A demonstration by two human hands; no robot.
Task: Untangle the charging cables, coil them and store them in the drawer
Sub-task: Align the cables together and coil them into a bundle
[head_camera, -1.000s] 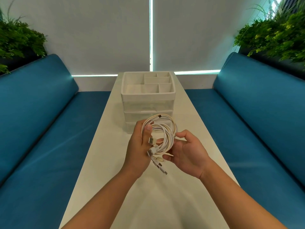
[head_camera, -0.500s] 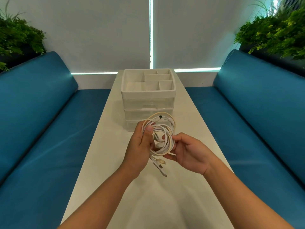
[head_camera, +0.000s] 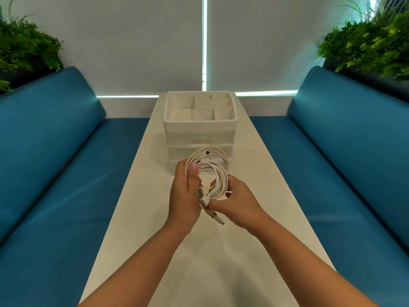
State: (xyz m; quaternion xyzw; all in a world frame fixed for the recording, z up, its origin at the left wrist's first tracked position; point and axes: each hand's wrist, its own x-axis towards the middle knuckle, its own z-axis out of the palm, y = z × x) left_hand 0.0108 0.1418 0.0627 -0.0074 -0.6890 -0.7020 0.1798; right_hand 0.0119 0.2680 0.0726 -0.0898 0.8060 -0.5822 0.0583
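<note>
A bundle of white and cream charging cables (head_camera: pixel 215 171) is looped into a rough coil above the middle of the long white table (head_camera: pixel 137 209). My left hand (head_camera: pixel 184 196) grips the coil's left side, thumb pressed over the strands. My right hand (head_camera: pixel 240 201) holds the coil's lower right side, fingers curled round the strands. Several plug ends hang loose below between the two hands. Just behind the coil stands a white drawer unit (head_camera: pixel 200 134) with clear drawers, all closed, and a divided tray on top.
Blue upholstered benches (head_camera: pixel 55 173) run along both sides of the table. Green plants (head_camera: pixel 371 45) sit behind the backrests at left and right. White blinds cover the window behind the drawer unit.
My right hand has closed in on the coil's lower right side and now holds the strands. The loose plug ends have shifted a little between my hands. The drawer unit has not moved.
</note>
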